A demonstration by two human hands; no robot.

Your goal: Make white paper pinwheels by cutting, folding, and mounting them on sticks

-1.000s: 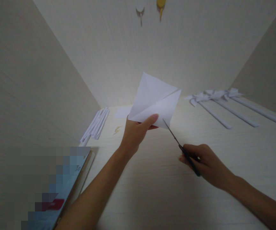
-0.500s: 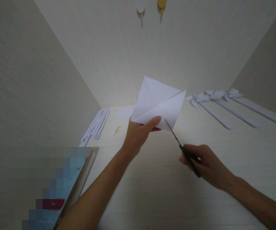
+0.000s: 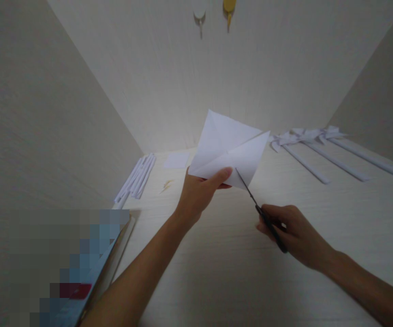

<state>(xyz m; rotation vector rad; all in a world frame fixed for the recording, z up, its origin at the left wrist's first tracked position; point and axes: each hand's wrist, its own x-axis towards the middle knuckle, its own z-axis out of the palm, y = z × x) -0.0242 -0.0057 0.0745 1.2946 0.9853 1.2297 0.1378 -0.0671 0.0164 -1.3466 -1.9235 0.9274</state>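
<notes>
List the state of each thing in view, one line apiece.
Creased white paper square: held up off the desk, partly folded.
Left hand: pinching the paper's lower edge.
Black-handled scissors: blade tips at the paper's lower edge.
Right hand: gripping the scissors' handles.
White paper pinwheels on rolled sticks: lying flat, side by side.
Rolled white paper sticks: bundled, lying flat.
Small white paper sheet: flat on the desk.

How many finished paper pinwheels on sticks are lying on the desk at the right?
3. The nearest pinwheel, the middle pinwheel and the farthest pinwheel lie side by side, their heads overlapping toward the back wall, so a further one could be hidden there.
</notes>
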